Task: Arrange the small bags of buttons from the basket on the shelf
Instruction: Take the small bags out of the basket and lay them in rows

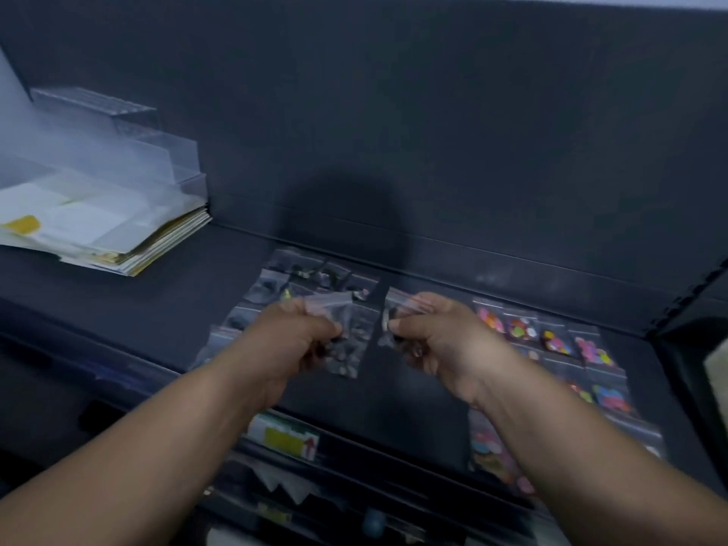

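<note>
My left hand (287, 344) pinches a small clear bag of dark buttons (348, 340) above the dark shelf (165, 309). My right hand (441, 340) pinches another clear bag of dark buttons (394, 313) beside it. Behind my left hand, several bags of dark buttons (299, 281) lie in rows on the shelf. Bags of colourful buttons (551, 336) lie in rows to the right of my right hand. The basket is not in view.
A stack of papers and clear folders (98, 226) sits at the shelf's left end under clear plastic boxes (157, 151). A dark wall (433, 132) backs the shelf. Below the front edge are lower compartments with a yellow-and-white label (287, 437).
</note>
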Demonstrator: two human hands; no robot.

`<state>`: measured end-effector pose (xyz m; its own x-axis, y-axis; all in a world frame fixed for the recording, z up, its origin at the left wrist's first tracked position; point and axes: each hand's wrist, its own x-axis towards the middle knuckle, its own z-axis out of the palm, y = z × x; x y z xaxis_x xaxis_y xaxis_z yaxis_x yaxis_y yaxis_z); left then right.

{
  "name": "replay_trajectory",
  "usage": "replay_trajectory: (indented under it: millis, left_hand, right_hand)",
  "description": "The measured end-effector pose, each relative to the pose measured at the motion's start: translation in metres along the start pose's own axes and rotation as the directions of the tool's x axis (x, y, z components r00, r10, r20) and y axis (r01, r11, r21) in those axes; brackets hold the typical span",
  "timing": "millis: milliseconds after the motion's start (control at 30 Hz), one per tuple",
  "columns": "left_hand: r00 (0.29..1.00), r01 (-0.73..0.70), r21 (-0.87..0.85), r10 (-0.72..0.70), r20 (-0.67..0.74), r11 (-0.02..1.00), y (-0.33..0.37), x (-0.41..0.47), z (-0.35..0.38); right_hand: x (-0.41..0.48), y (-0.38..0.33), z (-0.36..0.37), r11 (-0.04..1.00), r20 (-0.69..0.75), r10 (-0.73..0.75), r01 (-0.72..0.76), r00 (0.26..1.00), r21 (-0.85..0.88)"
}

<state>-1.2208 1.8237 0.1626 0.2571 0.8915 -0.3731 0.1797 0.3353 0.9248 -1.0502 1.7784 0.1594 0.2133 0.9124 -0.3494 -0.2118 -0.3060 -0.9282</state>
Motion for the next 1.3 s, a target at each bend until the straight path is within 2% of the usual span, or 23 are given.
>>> replay_trajectory:
  millis: [133,267,367,567,633,700,767,867,933,1033,1167,1300]
  left_hand:
    - [0.999,-0.042,0.159,0.041,0.011,0.986,0.004,0.02,-0.059]
    - [0.998,-0.021,0.252,0.006,0.06,0.968,-0.004,0.034,-0.092]
    - [0.997,-0.046,0.347,0.021,0.075,0.937,-0.017,0.043,-0.104]
    - [0.98,-0.182,0.535,0.107,0.168,0.825,-0.035,0.052,-0.099]
    - [0.962,-0.268,0.633,0.166,0.216,0.726,-0.04,0.05,-0.096]
    - [0.921,-0.38,0.759,0.291,0.258,0.529,-0.043,0.045,-0.096]
    - [0.852,-0.457,0.826,0.43,0.299,0.331,-0.046,0.04,-0.098]
    - [0.774,-0.529,0.817,0.525,0.354,0.229,-0.047,0.037,-0.103]
    - [0.716,-0.57,0.805,0.578,0.391,0.161,-0.049,0.038,-0.106]
    - [0.692,-0.601,0.791,0.57,0.442,0.116,-0.05,0.042,-0.11]
    - [0.698,-0.634,0.772,0.462,0.547,0.042,-0.055,0.05,-0.109]
    - [0.733,-0.648,0.75,0.378,0.565,0.135,-0.059,0.054,-0.111]
  right_hand:
    - [0.01,0.013,0.047,0.995,-0.008,0.026,-0.027,1.0,-0.092]
    - [0.015,0.031,0.077,0.986,-0.048,0.074,-0.08,0.996,-0.148]
    - [0.017,0.045,0.092,0.944,-0.093,0.038,-0.066,0.995,-0.323]
    - [0.019,0.058,0.108,0.85,-0.123,-0.026,-0.043,0.992,-0.524]
    - [0.021,0.063,0.109,0.796,-0.135,-0.041,-0.049,0.99,-0.603]
    - [0.019,0.063,0.108,0.704,-0.138,-0.102,-0.026,0.985,-0.71]
    - [0.014,0.059,0.108,0.558,-0.119,-0.174,-0.002,0.977,-0.83]
    - [0.004,0.054,0.108,0.31,-0.07,-0.299,0.028,0.952,-0.95]
    - [0.0,0.055,0.106,0.246,-0.032,-0.359,0.062,0.933,-0.967]
    - [0.0,0.061,0.101,0.288,0.016,-0.379,0.134,0.925,-0.948]
    - [0.006,0.07,0.1,0.377,0.082,-0.273,0.185,0.958,-0.908]
    - [0.01,0.074,0.099,0.427,0.1,-0.216,0.186,0.971,-0.885]
